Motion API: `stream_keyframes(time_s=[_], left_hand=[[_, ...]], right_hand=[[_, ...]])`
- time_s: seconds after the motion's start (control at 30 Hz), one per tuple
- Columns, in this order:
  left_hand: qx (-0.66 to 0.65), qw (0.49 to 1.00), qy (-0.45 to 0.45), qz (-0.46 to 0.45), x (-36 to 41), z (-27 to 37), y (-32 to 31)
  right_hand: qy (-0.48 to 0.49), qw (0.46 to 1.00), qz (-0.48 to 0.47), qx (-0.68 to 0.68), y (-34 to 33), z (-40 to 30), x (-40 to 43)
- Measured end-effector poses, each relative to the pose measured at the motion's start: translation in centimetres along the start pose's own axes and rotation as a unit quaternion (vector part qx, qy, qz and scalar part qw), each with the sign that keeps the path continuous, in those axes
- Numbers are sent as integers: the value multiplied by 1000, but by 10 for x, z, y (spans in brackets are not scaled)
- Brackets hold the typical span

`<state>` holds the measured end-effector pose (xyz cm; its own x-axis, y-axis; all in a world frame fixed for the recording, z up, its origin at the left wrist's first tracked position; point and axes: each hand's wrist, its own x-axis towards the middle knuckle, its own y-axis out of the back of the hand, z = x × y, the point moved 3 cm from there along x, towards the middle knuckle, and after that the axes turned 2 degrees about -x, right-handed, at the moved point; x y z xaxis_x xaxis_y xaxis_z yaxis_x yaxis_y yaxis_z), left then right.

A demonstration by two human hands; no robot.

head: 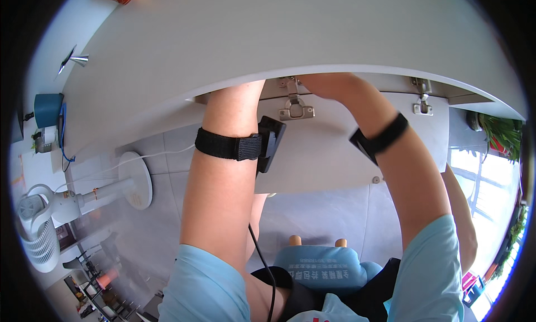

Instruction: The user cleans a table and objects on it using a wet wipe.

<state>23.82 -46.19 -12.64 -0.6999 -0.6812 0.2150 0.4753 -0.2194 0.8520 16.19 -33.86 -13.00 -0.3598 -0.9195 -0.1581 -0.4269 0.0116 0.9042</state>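
My left forearm [234,100] reaches under the edge of a white cabinet top [293,33], and the hand itself is out of view behind it. My right hand [324,85] reaches under the same edge, beside a metal concealed hinge [296,108]. Only the back of that hand and the wrist show; its fingers are hidden, so I cannot tell whether it holds anything. A second hinge [423,102] is fixed farther right. Both hinges sit on a white cabinet door [326,154], which stands open below the top. Black straps with devices circle both forearms.
A blue padded stool [320,267] with wooden legs stands close to my legs. To the left are a white pedestal fan [46,221], its round base [136,180] and a white cord. A blue-green container [48,110] stands at the left; potted plants [498,133] are at the right.
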Motion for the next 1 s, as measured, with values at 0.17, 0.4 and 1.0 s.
stream_keyframes(time_s=[0.17, 0.4, 1.0], left_hand=[[162, 974, -151, 46, -11, 56, -3], [-29, 988, -153, -19, -26, 83, -65], [-728, 615, 284, -106, 0, 107, -109]], right_hand=[[-14, 971, 239, -14, -29, 67, -66], [-97, 956, 240, -135, -37, 85, -84], [-155, 968, 185, -61, -12, 100, -66]])
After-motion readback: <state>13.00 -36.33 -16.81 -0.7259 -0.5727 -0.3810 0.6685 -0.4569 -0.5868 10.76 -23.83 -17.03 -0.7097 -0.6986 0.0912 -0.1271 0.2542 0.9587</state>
